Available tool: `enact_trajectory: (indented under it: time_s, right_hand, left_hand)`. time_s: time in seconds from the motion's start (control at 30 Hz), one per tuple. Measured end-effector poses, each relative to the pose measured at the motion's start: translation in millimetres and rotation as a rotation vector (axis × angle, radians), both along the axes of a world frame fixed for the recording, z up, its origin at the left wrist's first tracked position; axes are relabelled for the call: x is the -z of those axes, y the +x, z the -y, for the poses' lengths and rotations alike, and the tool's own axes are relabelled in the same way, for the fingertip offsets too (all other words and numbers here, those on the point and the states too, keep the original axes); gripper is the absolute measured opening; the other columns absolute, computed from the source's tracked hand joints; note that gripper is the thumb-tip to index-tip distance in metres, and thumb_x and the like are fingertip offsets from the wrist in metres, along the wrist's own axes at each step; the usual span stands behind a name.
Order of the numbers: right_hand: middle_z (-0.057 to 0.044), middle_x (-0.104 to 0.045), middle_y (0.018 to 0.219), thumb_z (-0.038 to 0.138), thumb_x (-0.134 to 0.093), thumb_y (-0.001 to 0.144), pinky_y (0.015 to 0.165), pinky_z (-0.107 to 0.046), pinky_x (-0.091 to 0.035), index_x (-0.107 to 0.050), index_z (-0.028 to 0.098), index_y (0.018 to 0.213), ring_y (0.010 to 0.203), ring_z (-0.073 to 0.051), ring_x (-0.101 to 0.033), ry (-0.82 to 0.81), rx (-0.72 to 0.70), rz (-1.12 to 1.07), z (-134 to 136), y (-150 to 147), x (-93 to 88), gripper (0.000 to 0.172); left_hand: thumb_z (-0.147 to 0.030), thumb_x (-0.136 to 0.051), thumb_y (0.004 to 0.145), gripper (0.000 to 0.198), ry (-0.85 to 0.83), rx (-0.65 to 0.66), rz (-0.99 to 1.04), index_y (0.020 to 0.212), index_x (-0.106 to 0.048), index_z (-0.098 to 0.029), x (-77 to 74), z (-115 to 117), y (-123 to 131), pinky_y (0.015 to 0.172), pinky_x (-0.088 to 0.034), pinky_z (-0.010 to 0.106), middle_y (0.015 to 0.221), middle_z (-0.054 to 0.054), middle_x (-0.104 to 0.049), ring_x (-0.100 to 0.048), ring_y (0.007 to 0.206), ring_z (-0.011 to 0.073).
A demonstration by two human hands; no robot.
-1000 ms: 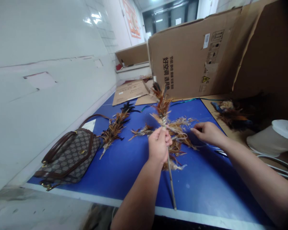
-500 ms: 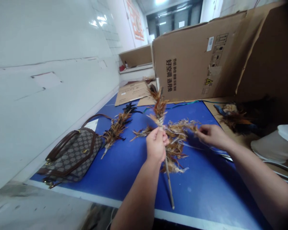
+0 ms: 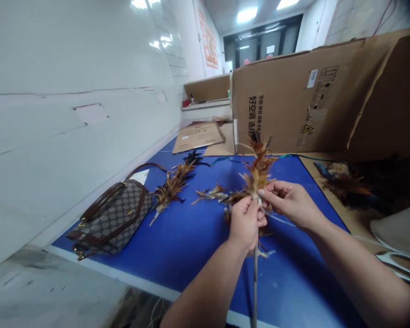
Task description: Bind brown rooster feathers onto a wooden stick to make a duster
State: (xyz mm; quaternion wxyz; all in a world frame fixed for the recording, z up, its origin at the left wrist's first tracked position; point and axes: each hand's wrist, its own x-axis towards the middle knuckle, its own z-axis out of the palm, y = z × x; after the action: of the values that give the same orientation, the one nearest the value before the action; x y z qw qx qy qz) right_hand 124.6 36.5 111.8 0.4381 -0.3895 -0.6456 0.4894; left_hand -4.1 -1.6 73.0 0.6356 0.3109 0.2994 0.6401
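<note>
My left hand point(image 3: 248, 224) is closed round a thin stick point(image 3: 255, 282) just under a collar of brown feathers point(image 3: 258, 166), the makings of a feather duster held upright. Against the base of those feathers, my right hand point(image 3: 290, 202) pinches a feather; its quill end is hidden by my fingers. A pale strand point(image 3: 280, 219) trails right from beneath my hands. Loose feathers point(image 3: 213, 193) lie on the blue tabletop point(image 3: 191, 246), partly behind my left hand. Farther left rests another feathered piece point(image 3: 172, 187) with a dark tip.
A patterned handbag point(image 3: 118, 218) lies at the left by the wall. The large cardboard box point(image 3: 287, 100) stands at the back, with flat cardboard point(image 3: 198, 136) beside it. On the right are a dark feather pile point(image 3: 345, 184), a whitish container point(image 3: 396, 232) and scissors point(image 3: 401, 266).
My right hand has moved left from the loose feathers to the stick, bringing a feather against the collar. The camera view has shifted, so the table's things appear slightly further right.
</note>
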Motion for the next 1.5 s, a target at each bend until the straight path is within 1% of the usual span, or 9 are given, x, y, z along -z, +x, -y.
enact_trajectory:
  time_s: [0.23,0.57,0.87,1.03,1.13,1.2,1.27,1.37,1.5]
  right_hand:
    - [-0.001,-0.065,0.063,0.050,-0.080,0.081,0.055,-0.023,-0.046,-0.066,0.017,0.078,0.056,-0.011,-0.056,0.019,0.097,-0.126,-7,-7,12.9,0.037]
    - [0.001,-0.066,0.060,0.049,-0.082,0.078,0.046,-0.023,-0.048,-0.065,0.019,0.078,0.049,-0.012,-0.058,-0.028,0.175,-0.232,1,-17,11.8,0.035]
    - [-0.001,-0.064,0.060,0.050,-0.080,0.080,0.049,-0.023,-0.046,-0.066,0.017,0.075,0.051,-0.012,-0.057,0.008,0.165,-0.168,-3,-15,14.5,0.037]
    - [-0.004,-0.069,0.073,0.051,-0.072,0.087,0.061,-0.027,-0.049,-0.070,0.018,0.082,0.065,-0.016,-0.061,0.126,0.195,-0.044,-5,-4,11.2,0.033]
    - [-0.007,-0.073,0.091,0.043,-0.065,0.092,0.080,-0.033,-0.052,-0.073,0.020,0.091,0.085,-0.022,-0.066,0.303,0.289,0.067,-9,4,8.5,0.025]
    - [-0.008,-0.073,0.103,0.036,-0.063,0.092,0.092,-0.037,-0.049,-0.072,0.021,0.096,0.100,-0.025,-0.066,0.409,0.297,0.164,-11,7,8.8,0.019]
    - [-0.009,-0.073,0.109,0.033,-0.060,0.091,0.096,-0.039,-0.047,-0.070,0.021,0.102,0.105,-0.026,-0.065,0.421,0.269,0.239,-13,6,11.8,0.019]
    - [-0.006,-0.073,0.101,0.036,-0.055,0.094,0.086,-0.035,-0.050,-0.066,0.021,0.105,0.094,-0.023,-0.066,0.324,0.181,0.270,-15,3,19.0,0.022]
    - [-0.001,-0.065,0.074,0.044,-0.049,0.099,0.066,-0.028,-0.048,-0.063,0.021,0.088,0.070,-0.018,-0.058,0.251,0.097,0.306,-13,-1,24.0,0.029]
  left_hand:
    - [-0.039,-0.079,0.079,0.035,-0.056,-0.043,0.016,0.076,-0.056,-0.014,-4.0,0,-3,0.046,-0.021,0.019,0.069,-0.002,-0.048,-0.036,0.054,0.0042]
    - [-0.050,-0.075,0.084,0.041,0.013,-0.051,0.007,0.079,-0.060,-0.012,-2.0,2,3,0.048,-0.023,0.018,0.073,-0.001,-0.049,-0.034,0.057,0.0045]
    - [-0.049,-0.075,0.085,0.039,0.040,-0.050,-0.057,0.080,-0.061,-0.013,-1.1,2,4,0.048,-0.022,0.017,0.069,-0.004,-0.042,-0.030,0.057,0.0043]
    - [-0.049,-0.076,0.084,0.041,0.027,-0.071,-0.075,0.077,-0.057,-0.014,1.4,1,2,0.048,-0.023,0.018,0.068,-0.004,-0.041,-0.031,0.056,0.0043]
    - [-0.049,-0.076,0.084,0.043,0.016,-0.082,-0.081,0.073,-0.053,-0.015,-0.5,0,1,0.047,-0.023,0.018,0.065,-0.004,-0.039,-0.030,0.055,0.0042]
    - [-0.047,-0.075,0.085,0.041,0.018,-0.083,-0.081,0.073,-0.052,-0.015,-1.0,-1,0,0.047,-0.023,0.018,0.065,-0.005,-0.039,-0.030,0.054,0.0042]
    - [-0.045,-0.073,0.087,0.039,0.030,-0.080,-0.083,0.074,-0.052,-0.015,-0.5,-1,0,0.047,-0.023,0.018,0.066,-0.004,-0.039,-0.030,0.054,0.0041]
    - [-0.045,-0.073,0.088,0.038,0.042,-0.074,-0.082,0.076,-0.054,-0.014,0.9,-1,0,0.047,-0.023,0.018,0.068,-0.004,-0.040,-0.030,0.055,0.0040]
    - [-0.046,-0.074,0.086,0.039,0.046,-0.070,-0.076,0.077,-0.055,-0.014,1.7,-1,0,0.047,-0.024,0.017,0.069,-0.004,-0.041,-0.030,0.055,0.0040]
